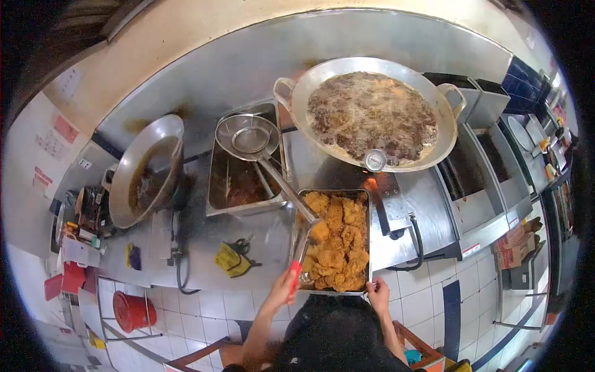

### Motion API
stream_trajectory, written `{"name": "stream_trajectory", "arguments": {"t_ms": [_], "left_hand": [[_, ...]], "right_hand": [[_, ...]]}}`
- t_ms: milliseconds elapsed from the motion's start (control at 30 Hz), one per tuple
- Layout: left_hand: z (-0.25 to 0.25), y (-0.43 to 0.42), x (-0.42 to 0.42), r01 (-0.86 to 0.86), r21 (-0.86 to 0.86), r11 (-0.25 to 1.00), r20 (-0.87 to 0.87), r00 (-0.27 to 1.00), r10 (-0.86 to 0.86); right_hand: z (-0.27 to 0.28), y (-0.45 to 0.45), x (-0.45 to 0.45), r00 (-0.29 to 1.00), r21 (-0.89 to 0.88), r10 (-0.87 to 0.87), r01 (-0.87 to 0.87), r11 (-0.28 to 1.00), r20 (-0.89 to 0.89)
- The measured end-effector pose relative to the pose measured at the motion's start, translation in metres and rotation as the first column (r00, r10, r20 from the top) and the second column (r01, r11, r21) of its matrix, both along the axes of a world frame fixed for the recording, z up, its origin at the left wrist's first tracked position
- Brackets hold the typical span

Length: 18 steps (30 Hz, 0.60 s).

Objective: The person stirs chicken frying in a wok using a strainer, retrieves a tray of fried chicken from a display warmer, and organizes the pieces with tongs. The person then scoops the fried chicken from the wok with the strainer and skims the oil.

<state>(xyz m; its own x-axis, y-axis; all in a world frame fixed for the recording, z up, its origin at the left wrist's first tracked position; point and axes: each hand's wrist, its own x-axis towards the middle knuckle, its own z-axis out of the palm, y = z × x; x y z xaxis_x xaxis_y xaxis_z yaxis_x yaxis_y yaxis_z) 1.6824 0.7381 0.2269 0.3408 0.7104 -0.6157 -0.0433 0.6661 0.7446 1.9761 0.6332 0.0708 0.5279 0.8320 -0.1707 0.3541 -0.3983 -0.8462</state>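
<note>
The left hand (282, 291) has its fingers clamped on red-handled tongs (295, 268); the right hand (379, 296) has its fingers clamped on the near right corner of a tray (370, 245). Fried chicken (338, 251) fills the tray at the edge of the tabletop (193, 242), beneath a strainer's (250, 137) handle. Beyond is a wok (447, 130) of bubbling oil (372, 115)

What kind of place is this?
It looks like a kitchen, maybe a restaurant's. There's a giant wok full of bubbling liquid, a dial thermometer at its edge, and a metal tray piled with golden fried pieces.
</note>
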Motion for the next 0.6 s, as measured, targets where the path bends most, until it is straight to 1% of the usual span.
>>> {"name": "stream_trajectory", "arguments": {"t_ms": [33, 100, 133, 167, 200, 233, 267, 300, 333, 367, 433, 500, 567, 600], "left_hand": [[0.0, 0.005, 0.01, -0.039, 0.008, 0.999, 0.052, 0.998, 0.039], [-0.026, 0.026, 0.03, -0.105, -0.016, 0.994, 0.141, 0.984, 0.106], [-0.03, 0.03, 0.035, -0.112, -0.023, 0.993, 0.136, 0.984, 0.114], [-0.033, 0.033, 0.041, -0.177, -0.053, 0.983, 0.129, 0.975, 0.183], [-0.033, 0.036, 0.048, -0.237, -0.077, 0.969, 0.128, 0.961, 0.245], [-0.032, 0.03, 0.043, -0.159, -0.063, 0.985, 0.045, 0.986, 0.162], [-0.029, 0.018, 0.033, -0.141, -0.055, 0.988, 0.05, 0.988, 0.144], [-0.026, 0.004, 0.022, -0.029, 0.003, 1.0, -0.113, 0.993, 0.029], [-0.021, -0.002, 0.015, 0.09, 0.043, 0.995, -0.281, 0.957, -0.074], [-0.014, 0.001, 0.012, 0.105, 0.044, 0.993, -0.287, 0.954, -0.089], [-0.002, 0.002, 0.007, 0.223, 0.085, 0.971, -0.38, 0.908, -0.175], [-0.001, 0.031, 0.014, 0.337, 0.072, 0.939, -0.447, 0.852, -0.272], [-0.03, 0.065, 0.018, 0.42, 0.124, 0.899, -0.364, 0.862, -0.353], [-0.032, 0.075, 0.022, 0.421, 0.126, 0.898, -0.366, 0.861, -0.352]], "right_hand": [[-0.003, -0.001, 0.001, 1.0, 0.02, 0.02, -0.019, 1.0, -0.014], [0.004, 0.001, -0.001, 0.998, 0.032, 0.056, -0.055, 0.998, -0.034], [0.021, 0.005, -0.003, 0.997, -0.009, 0.058, -0.059, 0.998, -0.051], [0.03, 0.004, -0.004, 0.996, -0.052, 0.054, -0.058, 0.997, -0.064], [0.029, 0.002, -0.002, 0.997, -0.052, 0.052, -0.055, 0.997, -0.057], [0.026, 0.003, -0.001, 0.999, -0.048, 0.051, -0.051, 0.998, 0.0], [0.021, 0.002, -0.001, 0.998, -0.047, 0.043, -0.04, 0.998, 0.052], [0.002, 0.0, 0.002, 0.999, -0.031, 0.039, -0.037, 0.999, 0.038], [0.006, 0.0, 0.002, 0.999, -0.028, 0.022, -0.021, 0.999, 0.035], [0.016, 0.001, -0.002, 1.0, -0.039, 0.009, -0.008, 0.999, 0.024], [0.023, 0.0, -0.006, 1.0, -0.065, -0.007, 0.007, 0.998, -0.001], [0.023, 0.0, -0.009, 0.999, -0.032, -0.032, 0.032, 0.999, -0.012], [0.024, 0.0, -0.008, 1.0, -0.029, -0.018, 0.018, 0.999, -0.016], [0.025, 0.0, -0.007, 1.0, -0.023, -0.012, 0.012, 1.0, -0.015]]}}
